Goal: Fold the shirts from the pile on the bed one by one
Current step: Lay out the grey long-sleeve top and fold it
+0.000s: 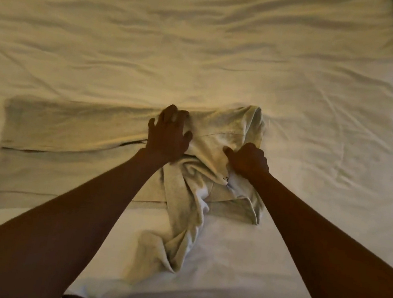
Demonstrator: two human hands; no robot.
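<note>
Rumpled bed (204, 49); shirt (67, 128) lies under both hands, stretching leftward. Spread left hand (168, 134) presses it flat; right hand (248, 160) grips bunched cloth. Mid-fold; next move likely needs the sleeve (177, 224) nearside of them tucked in.

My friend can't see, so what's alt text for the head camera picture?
A person's left hand presses flat on a pale shirt spread on a wrinkled bed, while the right hand grips its bunched fabric.
</note>
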